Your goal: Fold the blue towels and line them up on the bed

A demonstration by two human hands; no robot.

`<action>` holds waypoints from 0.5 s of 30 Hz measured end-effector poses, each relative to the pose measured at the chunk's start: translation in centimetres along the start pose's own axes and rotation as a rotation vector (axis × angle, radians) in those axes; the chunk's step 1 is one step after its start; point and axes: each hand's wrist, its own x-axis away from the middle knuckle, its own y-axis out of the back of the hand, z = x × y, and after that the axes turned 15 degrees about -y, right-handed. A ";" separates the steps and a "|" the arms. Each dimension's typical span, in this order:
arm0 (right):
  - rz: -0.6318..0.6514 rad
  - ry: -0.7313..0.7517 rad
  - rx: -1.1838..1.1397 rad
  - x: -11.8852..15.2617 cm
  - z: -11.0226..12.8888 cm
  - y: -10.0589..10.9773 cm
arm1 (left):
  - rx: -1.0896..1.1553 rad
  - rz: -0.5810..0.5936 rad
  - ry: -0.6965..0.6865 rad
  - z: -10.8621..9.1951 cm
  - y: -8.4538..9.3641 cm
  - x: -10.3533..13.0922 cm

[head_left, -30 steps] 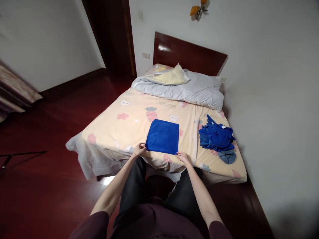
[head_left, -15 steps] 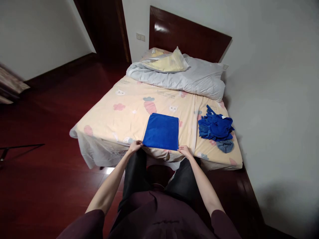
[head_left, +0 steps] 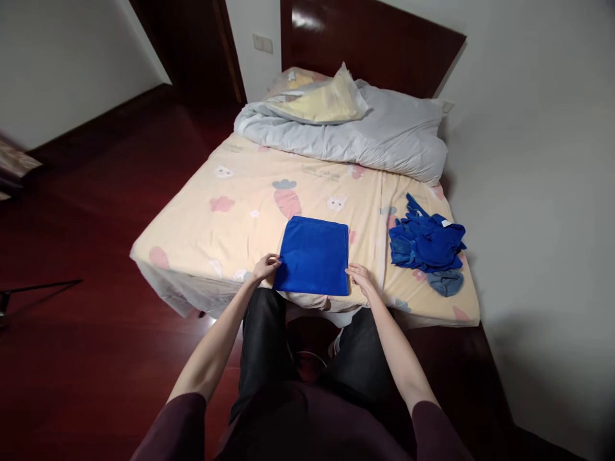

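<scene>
Left hand [head_left: 267, 267] and right hand [head_left: 360, 278] flank a blue cloth [head_left: 314, 257], one at each side edge. Fingers of both are partly bent and touch the fabric; whether they pinch it or merely rest against it cannot be told. Nearest the viewer, a dark shirt [head_left: 307, 422] is cut off by the lower border, and black trousers [head_left: 265, 336] reach the foot of the bed [head_left: 185, 294]; the deep shade between the legs makes detail there hard to read. The cloth lies flat, folded nearly square, close to the bed's near edge; a further layer shows along its far side, the inner folds being hidden. Beneath it spreads a cream sheet [head_left: 202, 224] printed with carrots, flowers and white animal faces. To the right, well apart from the cloth, sits a crumpled blue pile [head_left: 426, 243] bearing a white tag [head_left: 447, 223]; its separate pieces cannot be counted. Just beside its near side lies a grey-blue piece [head_left: 445, 283]. Dark red floor [head_left: 96, 256] extends leftward, with a black bar [head_left: 48, 285] and a curtain [head_left: 16, 165] both cut off by the frame. Farther back, grey bedding [head_left: 389, 142] carries a pale yellow item [head_left: 334, 105], before a glossy headboard [head_left: 369, 41], cropped above, and a plain wall [head_left: 533, 160].
</scene>
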 end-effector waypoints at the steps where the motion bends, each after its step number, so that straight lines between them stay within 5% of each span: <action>1: 0.006 0.018 0.000 -0.8 0.7 -0.2 | 0.030 0.001 -0.014 -0.2 -0.2 -1.1; 9: -0.013 0.081 -0.026 -8.7 6.9 -2.2 | 0.089 -0.066 -0.031 -2.0 -2.0 -11.0; 15: -0.149 0.150 0.094 -14.4 9.8 -3.3 | -0.164 -0.083 -0.038 -2.4 -3.3 -16.1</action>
